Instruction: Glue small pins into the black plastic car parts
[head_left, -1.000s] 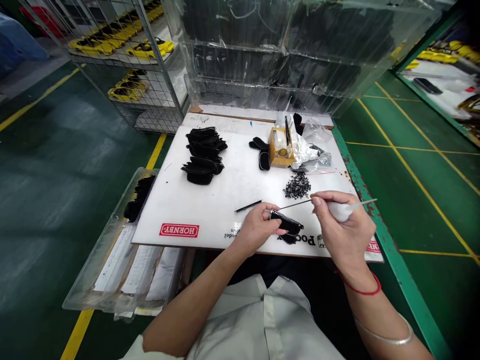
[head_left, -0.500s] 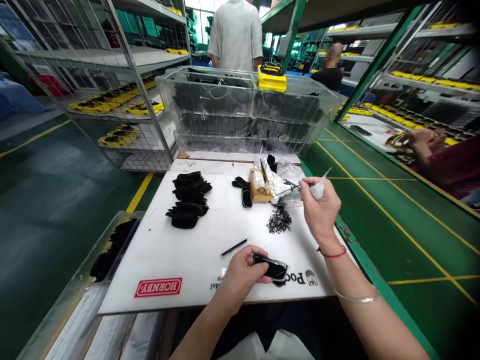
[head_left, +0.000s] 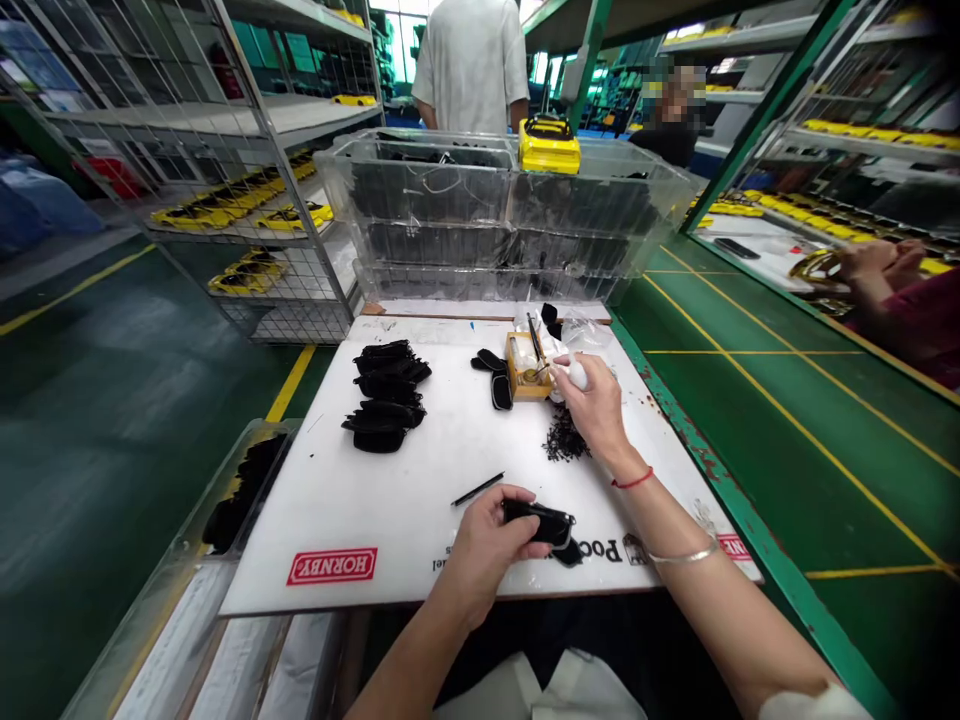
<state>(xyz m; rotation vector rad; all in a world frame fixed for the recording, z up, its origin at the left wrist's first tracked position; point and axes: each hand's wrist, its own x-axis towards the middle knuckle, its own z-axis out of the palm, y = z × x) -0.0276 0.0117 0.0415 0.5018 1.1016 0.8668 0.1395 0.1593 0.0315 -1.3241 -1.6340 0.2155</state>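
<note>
My left hand (head_left: 491, 540), low over the white board, grips a small black plastic part (head_left: 541, 520) with a glossy rim. Just beneath it another dark piece (head_left: 568, 552) rests on the board. My right hand (head_left: 596, 405) is closed around a small white squeeze bottle (head_left: 577, 375) and also pinches a thin dark tool, whose tip is at the small wooden box (head_left: 529, 390). Inside that box stand a dark stick (head_left: 536, 335) and a small round container. Below my right hand lies a heap of tiny black pieces (head_left: 564, 437), partly hidden by it.
Stacked black parts (head_left: 386, 395) lie on the board's left, with loose black parts (head_left: 501, 390) beside the box. A thin black rod (head_left: 478, 489) lies mid-board. Clear plastic bins (head_left: 435, 235) carrying a yellow model car body (head_left: 550, 147) stand behind. Racks and co-workers surround the bench.
My right hand has moved left, bringing the tool and bottle from the board's right side to the wooden box. My left hand still holds the black part, slightly turned.
</note>
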